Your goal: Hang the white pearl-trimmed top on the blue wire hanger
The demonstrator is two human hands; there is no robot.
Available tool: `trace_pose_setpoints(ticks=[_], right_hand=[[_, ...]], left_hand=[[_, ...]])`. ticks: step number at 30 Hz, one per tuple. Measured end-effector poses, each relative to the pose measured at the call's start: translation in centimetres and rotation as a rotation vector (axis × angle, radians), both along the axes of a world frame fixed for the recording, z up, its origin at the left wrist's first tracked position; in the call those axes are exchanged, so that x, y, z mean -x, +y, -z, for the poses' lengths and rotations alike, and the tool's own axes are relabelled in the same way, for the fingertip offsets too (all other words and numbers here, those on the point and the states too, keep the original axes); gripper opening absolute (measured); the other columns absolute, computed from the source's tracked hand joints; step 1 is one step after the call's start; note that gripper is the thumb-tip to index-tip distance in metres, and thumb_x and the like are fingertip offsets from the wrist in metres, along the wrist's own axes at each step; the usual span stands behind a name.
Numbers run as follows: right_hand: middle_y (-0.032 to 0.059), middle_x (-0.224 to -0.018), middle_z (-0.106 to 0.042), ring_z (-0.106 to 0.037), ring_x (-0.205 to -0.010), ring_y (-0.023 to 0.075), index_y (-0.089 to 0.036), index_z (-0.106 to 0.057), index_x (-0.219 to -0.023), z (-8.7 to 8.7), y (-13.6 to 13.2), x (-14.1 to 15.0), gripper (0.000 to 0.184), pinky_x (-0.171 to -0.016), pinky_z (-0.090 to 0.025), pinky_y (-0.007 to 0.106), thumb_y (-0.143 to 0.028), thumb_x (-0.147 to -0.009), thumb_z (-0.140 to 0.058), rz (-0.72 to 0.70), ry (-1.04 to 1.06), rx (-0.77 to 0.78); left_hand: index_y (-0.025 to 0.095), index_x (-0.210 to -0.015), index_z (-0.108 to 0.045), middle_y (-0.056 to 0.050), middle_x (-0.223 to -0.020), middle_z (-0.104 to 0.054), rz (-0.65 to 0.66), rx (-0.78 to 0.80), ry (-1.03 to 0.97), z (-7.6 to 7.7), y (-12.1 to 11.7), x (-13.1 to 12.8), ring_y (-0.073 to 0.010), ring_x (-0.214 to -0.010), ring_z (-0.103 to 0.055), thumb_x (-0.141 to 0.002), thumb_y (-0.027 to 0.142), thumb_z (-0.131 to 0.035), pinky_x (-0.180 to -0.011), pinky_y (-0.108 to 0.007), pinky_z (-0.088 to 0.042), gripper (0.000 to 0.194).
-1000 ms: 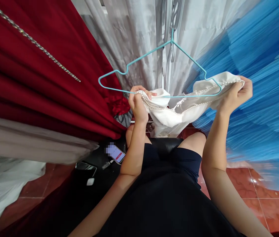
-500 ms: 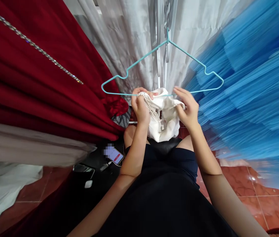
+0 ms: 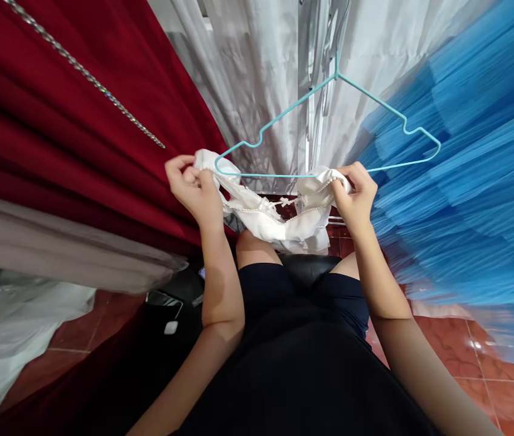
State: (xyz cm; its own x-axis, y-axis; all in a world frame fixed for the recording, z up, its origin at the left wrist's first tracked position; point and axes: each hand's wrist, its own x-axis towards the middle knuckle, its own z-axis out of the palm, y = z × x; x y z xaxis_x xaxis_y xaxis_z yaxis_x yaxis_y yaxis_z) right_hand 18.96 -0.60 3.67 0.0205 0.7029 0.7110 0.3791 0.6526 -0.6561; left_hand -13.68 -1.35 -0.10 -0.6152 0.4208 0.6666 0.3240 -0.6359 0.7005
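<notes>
A white garment (image 3: pixel 266 227) edged with small pearl-like beads is stretched sideways between my two hands, its middle sagging above my knees. My left hand (image 3: pixel 193 188) pinches its left end, near the left corner of a light-blue clothes hanger (image 3: pixel 302 100). At the garment's other end, my right hand (image 3: pixel 356 194) grips the beaded edge between thumb and fingers. The hanger hangs upright, and its bottom bar passes across the upper part of the cloth at both sides. Exactly how the cloth lies around the bar, I cannot tell.
Red fabric (image 3: pixel 116 139) hangs on the left with a sparkling chain (image 3: pixel 97 85) before it. Blue tulle (image 3: pixel 475 181) fills the right side, and white drapes (image 3: pixel 248 72) hang behind. A white charger-like block (image 3: pixel 171 327) lies on a black surface at lower left.
My left hand has moved left, drawing the bunched garment out wide. My right hand has closed on its beaded edge. The hanger now appears farther right in view, and my left arm covers most of the phone.
</notes>
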Motion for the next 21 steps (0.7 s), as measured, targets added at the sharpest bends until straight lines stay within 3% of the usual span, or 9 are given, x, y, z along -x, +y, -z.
trace_pose_setpoints(ticks=[3,6,10,14,17,21], right_hand=[[-0.0016,-0.074,-0.060,-0.056,-0.072,0.0106,-0.019,-0.071,-0.078,-0.2,-0.1,-0.3,0.014,-0.069,-0.041,0.026,-0.018,-0.089,-0.062,0.000,-0.012,-0.013],[-0.0007,-0.078,-0.064,-0.058,-0.074,0.0116,-0.020,-0.075,-0.085,-0.2,-0.8,-0.2,0.014,-0.070,-0.043,0.027,-0.019,-0.091,-0.063,0.005,-0.055,-0.001],[0.0005,-0.084,-0.069,-0.062,-0.080,0.0136,-0.023,-0.078,-0.091,0.0,-1.7,0.2,0.017,-0.074,-0.047,0.028,-0.021,-0.095,-0.061,0.007,-0.075,0.018],[0.0004,-0.080,-0.066,-0.061,-0.077,0.0136,-0.022,-0.075,-0.087,0.3,-1.6,0.2,0.016,-0.073,-0.046,0.028,-0.020,-0.094,-0.060,0.053,-0.062,0.000],[0.0000,-0.076,-0.062,-0.058,-0.074,0.0132,-0.021,-0.071,-0.081,0.3,-0.9,-0.1,0.018,-0.071,-0.045,0.028,-0.019,-0.092,-0.057,0.102,-0.052,-0.018],[-0.0004,-0.076,-0.061,-0.059,-0.074,0.0129,-0.022,-0.071,-0.081,0.3,-0.3,-0.2,0.021,-0.073,-0.048,0.029,-0.019,-0.094,-0.055,0.063,-0.016,-0.044]], left_hand=[[0.021,-0.098,-0.063,0.005,-0.094,-0.061,0.060,0.000,0.033,-4.5,0.7,-0.4,-0.0103,-0.069,-0.044,-0.088,-0.009,-0.070,-0.068,-0.032,-0.038,0.033],[0.017,-0.088,-0.063,0.006,-0.082,-0.060,0.074,0.103,0.080,-8.5,1.6,-2.7,-0.0082,-0.060,-0.036,-0.084,-0.022,-0.062,-0.061,-0.029,-0.033,0.039],[0.015,-0.088,-0.066,0.007,-0.066,-0.048,0.122,0.190,0.238,-11.0,1.9,-7.2,-0.0098,-0.058,-0.035,-0.081,-0.018,-0.071,-0.063,-0.028,-0.037,0.035],[0.018,-0.104,-0.071,0.000,-0.086,-0.059,0.200,0.127,0.373,-10.6,0.2,-11.3,-0.0166,-0.078,-0.056,-0.089,0.001,-0.077,-0.081,-0.031,-0.048,0.024],[0.021,-0.105,-0.071,-0.005,-0.100,-0.065,0.261,0.051,0.523,-8.8,-1.1,-13.8,-0.0232,-0.096,-0.063,-0.104,0.016,-0.062,-0.091,-0.037,-0.049,0.010],[0.021,-0.111,-0.069,-0.009,-0.108,-0.073,0.331,0.297,0.814,-5.5,-1.4,-16.2,-0.0271,-0.102,-0.065,-0.110,0.018,-0.044,-0.096,-0.041,-0.045,0.025]])
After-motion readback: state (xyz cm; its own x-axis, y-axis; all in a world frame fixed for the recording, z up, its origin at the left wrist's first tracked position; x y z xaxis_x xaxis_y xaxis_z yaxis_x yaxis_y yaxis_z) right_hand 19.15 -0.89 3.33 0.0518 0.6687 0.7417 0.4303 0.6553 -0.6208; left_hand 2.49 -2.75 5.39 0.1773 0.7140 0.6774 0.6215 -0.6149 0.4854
